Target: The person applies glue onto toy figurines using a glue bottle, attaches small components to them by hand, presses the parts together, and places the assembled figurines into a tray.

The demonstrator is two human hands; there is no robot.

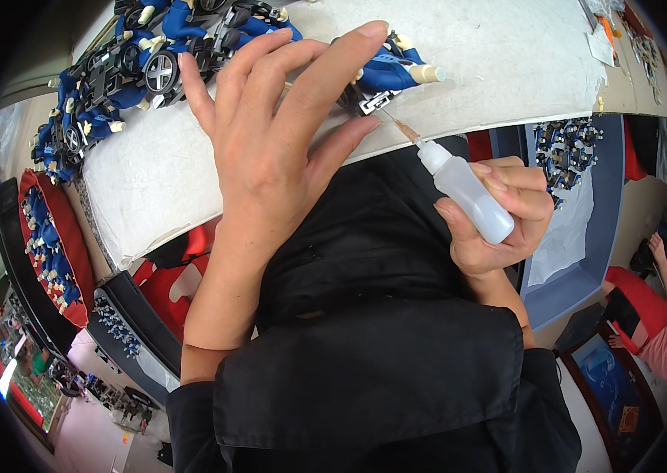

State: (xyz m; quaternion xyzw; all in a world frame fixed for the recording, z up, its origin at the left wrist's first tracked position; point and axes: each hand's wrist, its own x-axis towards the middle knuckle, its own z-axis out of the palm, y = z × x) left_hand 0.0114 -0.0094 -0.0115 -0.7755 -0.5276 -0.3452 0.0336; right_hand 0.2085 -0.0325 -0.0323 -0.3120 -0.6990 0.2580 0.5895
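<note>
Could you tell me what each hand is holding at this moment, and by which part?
The right hand grips a small translucent white plastic squeeze bottle around its body. The left hand presses a blue plastic toy car down; its grip is hidden.

Bright, even overhead light; soft shadows under the hands on the white bench (507,71). Fisheye bends edges, corners black, centre sharp.

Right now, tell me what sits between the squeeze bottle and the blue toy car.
Head view: only the bottle's thin needle nozzle spans from squeeze bottle to blue toy car.
</note>
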